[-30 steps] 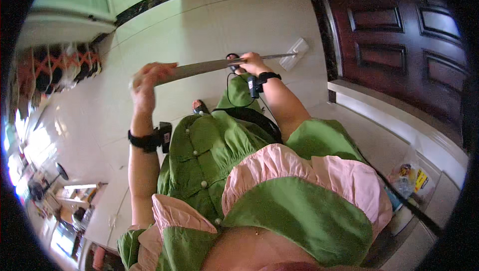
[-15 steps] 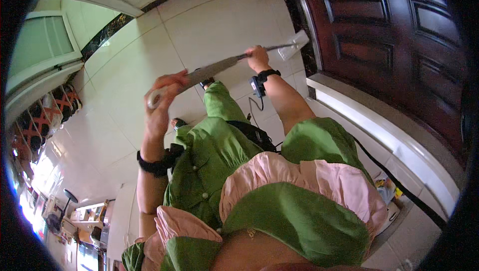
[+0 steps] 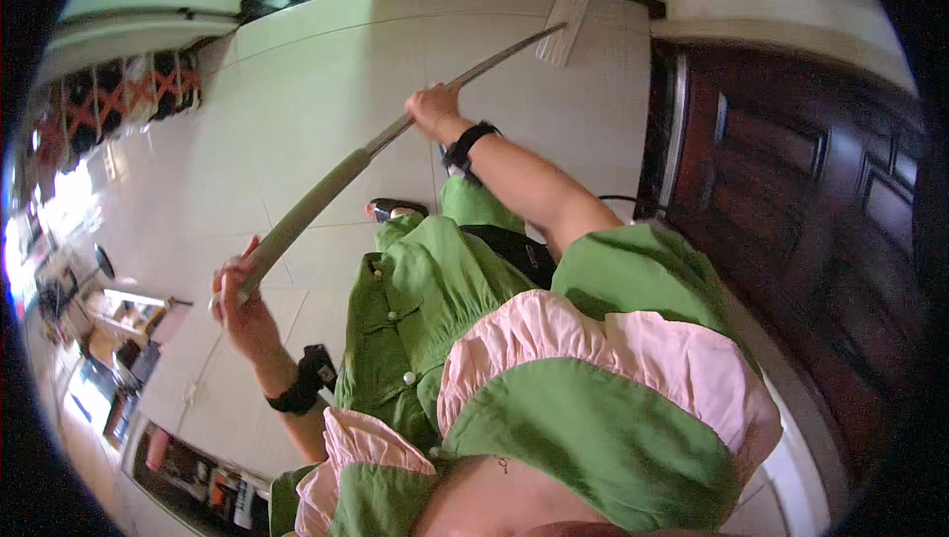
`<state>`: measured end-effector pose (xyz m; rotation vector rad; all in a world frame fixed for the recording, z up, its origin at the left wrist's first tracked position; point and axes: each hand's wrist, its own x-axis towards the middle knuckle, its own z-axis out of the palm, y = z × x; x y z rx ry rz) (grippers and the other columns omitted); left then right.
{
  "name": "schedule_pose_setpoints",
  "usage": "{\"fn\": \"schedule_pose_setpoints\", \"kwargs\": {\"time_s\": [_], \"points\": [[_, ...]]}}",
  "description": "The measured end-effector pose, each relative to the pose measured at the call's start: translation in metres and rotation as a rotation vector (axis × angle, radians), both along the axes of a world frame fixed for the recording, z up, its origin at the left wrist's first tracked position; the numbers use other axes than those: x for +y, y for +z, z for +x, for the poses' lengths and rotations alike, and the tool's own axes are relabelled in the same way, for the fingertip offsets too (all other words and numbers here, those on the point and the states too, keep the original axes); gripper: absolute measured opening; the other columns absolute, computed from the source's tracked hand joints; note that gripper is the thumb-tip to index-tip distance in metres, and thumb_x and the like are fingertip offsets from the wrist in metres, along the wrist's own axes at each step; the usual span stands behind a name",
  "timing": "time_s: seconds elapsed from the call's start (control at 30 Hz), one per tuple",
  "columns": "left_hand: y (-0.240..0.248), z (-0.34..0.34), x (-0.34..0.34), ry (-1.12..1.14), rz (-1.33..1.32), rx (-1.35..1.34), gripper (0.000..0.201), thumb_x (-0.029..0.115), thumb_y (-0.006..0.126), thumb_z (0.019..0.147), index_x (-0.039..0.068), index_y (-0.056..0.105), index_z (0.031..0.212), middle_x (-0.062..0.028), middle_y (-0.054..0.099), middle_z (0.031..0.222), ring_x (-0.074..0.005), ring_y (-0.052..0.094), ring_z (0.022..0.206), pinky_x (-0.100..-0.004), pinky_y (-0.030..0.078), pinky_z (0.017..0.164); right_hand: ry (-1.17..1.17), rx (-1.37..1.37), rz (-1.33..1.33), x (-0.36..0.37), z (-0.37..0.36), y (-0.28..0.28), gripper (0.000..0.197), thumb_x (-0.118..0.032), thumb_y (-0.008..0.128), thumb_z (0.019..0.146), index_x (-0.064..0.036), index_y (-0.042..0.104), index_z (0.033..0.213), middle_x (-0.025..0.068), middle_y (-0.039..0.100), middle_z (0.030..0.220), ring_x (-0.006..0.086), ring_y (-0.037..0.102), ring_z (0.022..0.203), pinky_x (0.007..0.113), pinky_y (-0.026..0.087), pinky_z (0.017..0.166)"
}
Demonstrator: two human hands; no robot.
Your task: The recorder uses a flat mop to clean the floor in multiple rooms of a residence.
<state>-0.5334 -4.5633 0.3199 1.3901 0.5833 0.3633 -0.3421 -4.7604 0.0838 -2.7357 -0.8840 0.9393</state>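
A flat mop (image 3: pixel 314 203) with a long pole slants across the view from lower left to upper right. My left hand (image 3: pixel 237 292) is closed around the thick grey-green grip at its near end. Further along, my right hand (image 3: pixel 435 110) wraps around the thin metal part of the pole. The pale rectangular mop head (image 3: pixel 563 31) lies on the tiled floor (image 3: pixel 346 53), close to the dark skirting at the far wall. Both wrists wear black bands.
A dark brown panelled door (image 3: pixel 791 231) stands on the right. At the left is a rack (image 3: pixel 114 107) with a red criss-cross pattern. A white cabinet (image 3: pixel 222 379) and cluttered shelves (image 3: pixel 124 315) stand lower left. My sandalled foot (image 3: pixel 395 209) is on the floor below the pole.
The view has turned toward the right. The mop head has moved from beside the door frame to the far wall's base. My hands are further apart on the pole.
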Motion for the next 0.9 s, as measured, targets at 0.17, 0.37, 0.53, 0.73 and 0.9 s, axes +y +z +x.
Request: {"fn": "schedule_pose_setpoints", "kwargs": {"time_s": [0.17,0.37,0.53,0.73,0.9], "points": [[0.046,-0.095,0.034,0.383,0.178,-0.077,0.017,0.009,0.041,0.079,-0.004,0.049,0.073,-0.0098,0.046,0.077,-0.0321,0.049,0.086,-0.0529,0.031,0.087,0.071,0.171,0.213,0.114,-0.064,0.036,0.018,-0.016,0.045,0.071,-0.0108,0.061,0.078,0.0071,0.057,0.09,0.0265,0.049,0.089,0.062,0.027,0.078],[0.065,-0.168,-0.02,0.698,0.294,0.003,0.019,0.009,0.038,0.08,0.001,0.044,0.064,-0.0075,0.042,0.073,-0.0195,0.045,0.076,-0.0545,0.03,0.088,0.4,0.285,0.317,0.171,-0.121,0.029,0.015,-0.018,0.044,0.072,-0.0212,0.059,0.076,0.0018,0.053,0.091,0.0233,0.041,0.099,0.068,0.016,0.081],[0.053,-0.176,-0.079,0.951,0.335,0.125,0.017,0.01,0.037,0.08,0.002,0.043,0.066,-0.0075,0.041,0.073,-0.0189,0.044,0.079,-0.0548,0.031,0.088,0.684,0.407,0.292,0.182,-0.142,0.017,0.019,-0.008,0.046,0.07,-0.0123,0.06,0.084,0.0039,0.055,0.094,0.0248,0.041,0.102,0.069,0.014,0.081],[0.074,-0.179,-0.11,1.045,0.539,0.299,0.021,0.011,0.033,0.082,0.0,0.042,0.067,-0.0092,0.041,0.072,-0.0194,0.045,0.077,-0.0552,0.034,0.085,0.983,0.453,0.366,0.212,-0.184,0.014,0.019,-0.011,0.049,0.068,-0.0141,0.059,0.085,0.0053,0.056,0.092,0.0258,0.047,0.095,0.069,0.015,0.08],[0.072,-0.177,-0.094,0.707,0.655,0.18,0.019,0.012,0.034,0.078,0.0,0.043,0.066,-0.0112,0.044,0.063,-0.0247,0.05,0.069,-0.0569,0.036,0.078,1.166,0.548,0.375,0.23,-0.141,0.014,0.016,-0.018,0.05,0.065,-0.0169,0.058,0.079,0.0054,0.058,0.083,0.0263,0.053,0.085,0.049,0.035,0.08]]}}
